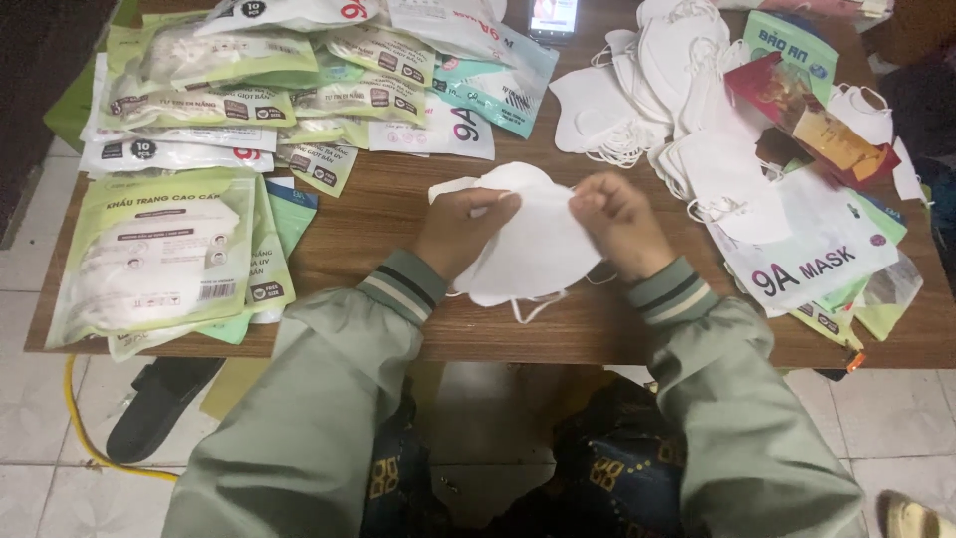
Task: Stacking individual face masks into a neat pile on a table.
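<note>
Both hands — left hand (460, 229) and right hand (619, 221) — pinch a stack of white face masks (528, 249) by its upper edge, held just above the wooden table (388, 204), between sealed packets (159, 254) and loose masks (647, 80).

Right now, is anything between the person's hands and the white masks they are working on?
Nothing visible. The left hand and right hand both grip the stack of white masks directly, just above the wooden table. The loose mask pile and packaged masks lie off to the sides.
</note>
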